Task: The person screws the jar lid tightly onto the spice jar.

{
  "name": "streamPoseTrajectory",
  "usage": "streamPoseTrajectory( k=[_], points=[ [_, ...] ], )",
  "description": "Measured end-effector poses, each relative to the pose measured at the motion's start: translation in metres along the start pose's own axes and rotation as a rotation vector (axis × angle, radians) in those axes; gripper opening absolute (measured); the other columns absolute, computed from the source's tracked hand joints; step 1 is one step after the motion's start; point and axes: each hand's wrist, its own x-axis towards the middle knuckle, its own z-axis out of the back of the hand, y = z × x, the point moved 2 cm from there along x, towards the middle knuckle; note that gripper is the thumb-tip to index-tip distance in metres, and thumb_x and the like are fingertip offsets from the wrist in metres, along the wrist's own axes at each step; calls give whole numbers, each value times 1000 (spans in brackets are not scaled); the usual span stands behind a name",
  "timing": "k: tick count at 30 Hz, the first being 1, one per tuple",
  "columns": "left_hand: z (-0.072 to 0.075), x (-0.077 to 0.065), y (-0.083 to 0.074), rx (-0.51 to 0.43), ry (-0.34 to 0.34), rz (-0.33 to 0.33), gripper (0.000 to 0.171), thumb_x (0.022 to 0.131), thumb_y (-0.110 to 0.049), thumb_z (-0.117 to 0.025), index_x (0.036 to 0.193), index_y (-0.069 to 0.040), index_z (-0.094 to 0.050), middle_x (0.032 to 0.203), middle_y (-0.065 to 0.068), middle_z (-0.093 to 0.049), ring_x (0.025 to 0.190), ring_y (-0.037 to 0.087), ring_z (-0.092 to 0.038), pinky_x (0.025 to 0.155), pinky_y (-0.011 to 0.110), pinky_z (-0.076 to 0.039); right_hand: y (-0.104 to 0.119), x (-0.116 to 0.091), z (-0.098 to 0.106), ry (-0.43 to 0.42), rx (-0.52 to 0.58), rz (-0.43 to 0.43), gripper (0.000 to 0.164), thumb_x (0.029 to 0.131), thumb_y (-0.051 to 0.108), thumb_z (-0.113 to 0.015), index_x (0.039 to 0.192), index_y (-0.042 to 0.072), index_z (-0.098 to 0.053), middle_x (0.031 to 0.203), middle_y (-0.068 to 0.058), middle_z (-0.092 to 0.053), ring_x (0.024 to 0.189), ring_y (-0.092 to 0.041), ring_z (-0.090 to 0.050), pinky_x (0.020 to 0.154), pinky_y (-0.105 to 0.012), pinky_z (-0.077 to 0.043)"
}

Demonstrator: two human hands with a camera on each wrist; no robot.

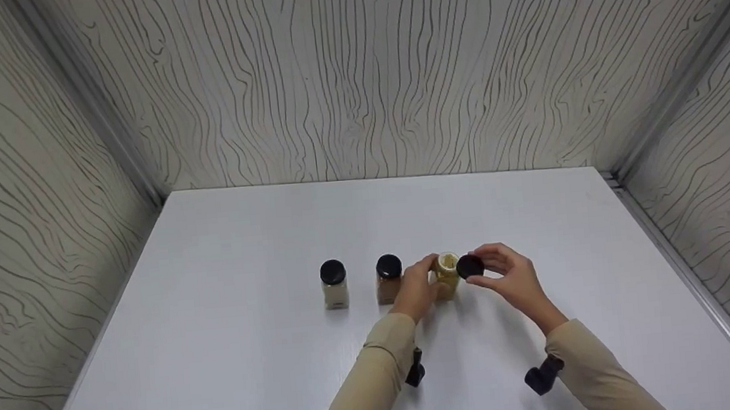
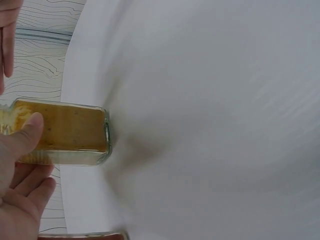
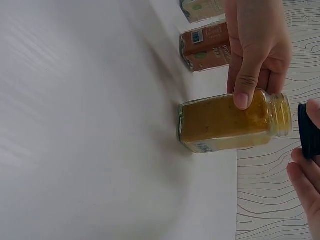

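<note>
A square glass spice jar (image 3: 220, 122) of yellow-brown powder stands uncapped on the white table, its threaded neck bare. My left hand (image 1: 417, 287) grips it from the left, thumb on one face, as the left wrist view also shows with the jar (image 2: 70, 127) between thumb and fingers. Just right of the jar's mouth, my right hand (image 1: 510, 278) pinches a round black lid (image 1: 470, 266) between thumb and fingers. In the right wrist view a small gap parts the lid (image 3: 309, 131) from the neck.
Left of the held jar stands a black-lidded jar of reddish-brown powder (image 1: 389, 279). Farther left is another black-lidded jar with pale contents (image 1: 334, 285). Wood-grain panels (image 1: 353, 74) wall the white table (image 1: 221, 376) at the back and sides.
</note>
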Motion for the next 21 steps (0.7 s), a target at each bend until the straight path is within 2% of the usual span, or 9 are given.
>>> streamPoseTrajectory(
  k=[10, 15, 21],
  points=[
    [0, 0, 0, 1, 1, -7, 47, 82, 4, -69, 126, -1, -57, 124, 13, -67, 121, 25, -61, 108, 36, -49, -3, 9, -5, 5, 50, -32, 50, 70, -3, -80, 116, -6, -63, 121, -28, -65, 98, 12, -62, 87, -5, -52],
    [0, -1, 0, -19, 9, 25, 48, 83, 1, -69, 129, -4, -57, 126, 12, -66, 124, 25, -60, 109, 37, -48, -3, 11, -8, 15, 52, -51, 51, 70, -1, -80, 119, -5, -64, 123, -28, -64, 97, 13, -62, 88, -5, -52],
    [0, -2, 1, -35, 9, 29, 48, 83, -1, -69, 129, -5, -56, 127, 12, -66, 124, 25, -59, 109, 38, -48, 1, 15, -11, 29, 71, -71, 52, 72, -2, -79, 122, -5, -63, 126, -25, -64, 100, 10, -63, 90, -7, -52]
  ],
)
